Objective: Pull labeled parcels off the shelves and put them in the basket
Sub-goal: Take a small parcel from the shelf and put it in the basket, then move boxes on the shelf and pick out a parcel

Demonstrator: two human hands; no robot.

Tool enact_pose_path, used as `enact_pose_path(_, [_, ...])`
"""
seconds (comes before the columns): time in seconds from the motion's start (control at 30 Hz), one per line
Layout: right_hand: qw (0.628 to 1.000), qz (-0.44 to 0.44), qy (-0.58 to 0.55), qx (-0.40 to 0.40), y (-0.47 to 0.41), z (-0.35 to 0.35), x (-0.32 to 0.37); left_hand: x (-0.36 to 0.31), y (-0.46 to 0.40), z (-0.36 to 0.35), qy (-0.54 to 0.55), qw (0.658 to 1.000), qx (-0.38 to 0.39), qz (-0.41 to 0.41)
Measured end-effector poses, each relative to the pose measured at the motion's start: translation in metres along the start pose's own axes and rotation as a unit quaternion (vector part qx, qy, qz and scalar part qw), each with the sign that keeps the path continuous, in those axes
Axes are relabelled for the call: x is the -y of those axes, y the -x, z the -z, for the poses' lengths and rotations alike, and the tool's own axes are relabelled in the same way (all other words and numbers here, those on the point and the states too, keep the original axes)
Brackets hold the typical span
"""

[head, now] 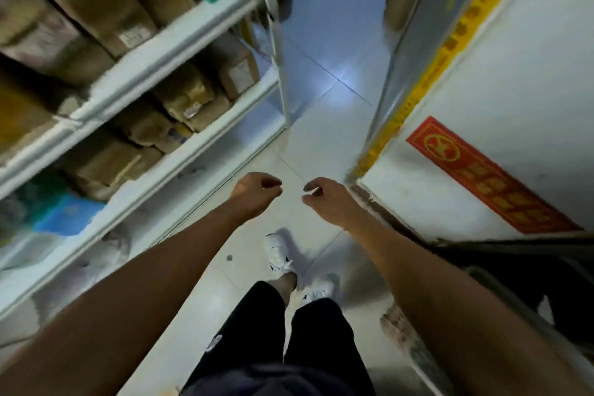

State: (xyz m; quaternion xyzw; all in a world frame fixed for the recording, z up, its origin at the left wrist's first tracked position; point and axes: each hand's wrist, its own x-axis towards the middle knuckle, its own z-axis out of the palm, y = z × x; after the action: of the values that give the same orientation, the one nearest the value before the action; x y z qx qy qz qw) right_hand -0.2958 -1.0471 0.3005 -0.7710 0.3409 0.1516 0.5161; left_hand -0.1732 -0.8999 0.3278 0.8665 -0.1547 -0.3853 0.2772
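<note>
Both arms reach forward and down over the pale tiled floor [321, 125] in the middle of the frame. The left hand [255, 193] and the right hand [324, 199] hang side by side, near each other but apart — the fingers of each loosely curled and grasping nothing.

The labeled parcels stay on the white metal shelves [167, 51] filling the left of the frame: brown cardboard boxes [96, 0] at upper left, one with a white label, crumpled brown parcels [189, 96] on the tier below, and a blue packet [69, 214] lower still. The picture is blurred, so no label can be read.

At right stands a white wall [514, 100] bearing a red banner [491, 180] and a yellow strip [450, 42]. At lower centre are black trousers [263, 331] and white shoes [278, 255].
</note>
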Motion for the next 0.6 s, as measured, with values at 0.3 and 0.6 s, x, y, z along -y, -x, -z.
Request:
enact_pose_path(0.3, [0.978,0.09,0.1,0.158,-0.046,-0.107,0.106,0.116,0.037,0.084,0.153,0.968,-0.166,0.109])
enact_pose_path(0.6, [0.955,0.098,0.135,0.244,-0.07,-0.249,0.128,0.254,0.07,0.089,0.331,0.888,-0.276,0.159])
